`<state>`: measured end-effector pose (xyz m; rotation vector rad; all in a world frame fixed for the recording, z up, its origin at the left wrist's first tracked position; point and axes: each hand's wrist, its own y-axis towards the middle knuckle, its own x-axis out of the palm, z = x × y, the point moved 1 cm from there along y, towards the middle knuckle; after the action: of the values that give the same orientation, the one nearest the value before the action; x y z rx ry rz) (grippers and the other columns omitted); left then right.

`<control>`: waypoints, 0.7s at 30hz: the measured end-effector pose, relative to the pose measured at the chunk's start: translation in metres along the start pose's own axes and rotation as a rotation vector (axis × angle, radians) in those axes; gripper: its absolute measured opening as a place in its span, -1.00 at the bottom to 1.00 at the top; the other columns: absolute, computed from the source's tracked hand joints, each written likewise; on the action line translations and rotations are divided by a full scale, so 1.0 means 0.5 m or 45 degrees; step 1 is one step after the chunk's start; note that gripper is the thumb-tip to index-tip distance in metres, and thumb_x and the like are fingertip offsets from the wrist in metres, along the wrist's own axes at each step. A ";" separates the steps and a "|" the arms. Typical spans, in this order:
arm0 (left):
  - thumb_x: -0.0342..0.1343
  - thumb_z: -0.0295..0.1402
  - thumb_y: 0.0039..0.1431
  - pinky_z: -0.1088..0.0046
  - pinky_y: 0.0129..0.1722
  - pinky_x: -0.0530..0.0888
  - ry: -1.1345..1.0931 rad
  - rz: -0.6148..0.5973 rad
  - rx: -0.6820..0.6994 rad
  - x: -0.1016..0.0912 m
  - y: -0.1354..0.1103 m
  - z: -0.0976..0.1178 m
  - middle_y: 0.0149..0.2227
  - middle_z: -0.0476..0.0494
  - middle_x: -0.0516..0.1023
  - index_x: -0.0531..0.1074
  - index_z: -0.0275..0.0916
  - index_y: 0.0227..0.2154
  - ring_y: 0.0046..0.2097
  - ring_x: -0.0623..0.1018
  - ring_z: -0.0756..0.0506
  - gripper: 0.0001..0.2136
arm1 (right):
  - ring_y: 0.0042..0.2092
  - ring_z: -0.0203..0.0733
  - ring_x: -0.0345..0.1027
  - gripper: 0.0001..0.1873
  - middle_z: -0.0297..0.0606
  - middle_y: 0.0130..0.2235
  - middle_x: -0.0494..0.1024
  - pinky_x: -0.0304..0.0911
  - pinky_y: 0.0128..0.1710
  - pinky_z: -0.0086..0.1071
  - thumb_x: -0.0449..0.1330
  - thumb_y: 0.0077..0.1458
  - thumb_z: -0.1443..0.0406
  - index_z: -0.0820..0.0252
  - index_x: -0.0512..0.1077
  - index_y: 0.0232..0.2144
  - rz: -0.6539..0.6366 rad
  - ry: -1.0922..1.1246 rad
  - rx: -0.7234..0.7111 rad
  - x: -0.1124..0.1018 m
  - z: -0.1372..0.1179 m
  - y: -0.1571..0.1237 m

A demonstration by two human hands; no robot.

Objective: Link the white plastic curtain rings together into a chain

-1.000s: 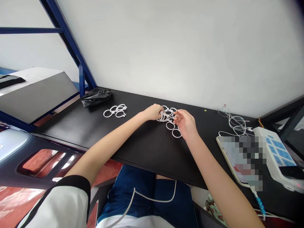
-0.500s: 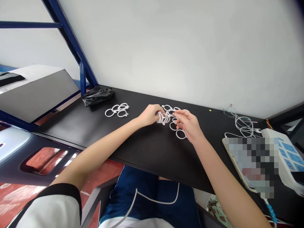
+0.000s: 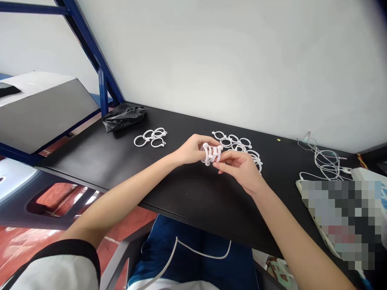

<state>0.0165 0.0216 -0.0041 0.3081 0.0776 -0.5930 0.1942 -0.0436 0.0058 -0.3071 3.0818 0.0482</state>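
Observation:
My left hand point(image 3: 190, 150) is closed on a small stack of white plastic rings point(image 3: 211, 154), held just above the black table point(image 3: 90, 159). My right hand point(image 3: 240, 167) meets it from the right, fingers pinched on the same stack. Behind both hands a loose pile of white rings point(image 3: 238, 145) lies on the table. A smaller cluster of white rings point(image 3: 151, 137) lies to the left.
A crumpled black plastic bag point(image 3: 123, 117) sits at the table's back left by a blue metal frame point(image 3: 101, 80). White cables point(image 3: 322, 159) lie at the right, beside a blurred flat device point(image 3: 341, 213). A white wall runs behind the table.
Both hands have lifted off the ring pile and drawn slightly nearer, bringing a stack of rings up between them. The pile behind them now shows in full.

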 end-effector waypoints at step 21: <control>0.25 -0.40 0.07 0.45 -0.32 0.59 -0.095 -0.252 -0.196 0.013 -0.011 0.003 -0.32 -0.18 0.64 0.53 -0.38 -0.23 -0.28 0.65 -0.13 -0.79 | 0.23 0.07 0.26 -0.21 -0.21 0.24 0.33 0.26 0.20 0.00 0.46 -0.13 0.11 -0.08 0.30 0.16 0.107 -0.515 -0.340 -0.006 0.016 -0.005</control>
<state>0.0186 0.0131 -0.0050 0.1295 0.0819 -0.7894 0.1978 -0.0451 -0.0021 -0.1521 2.6803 0.4664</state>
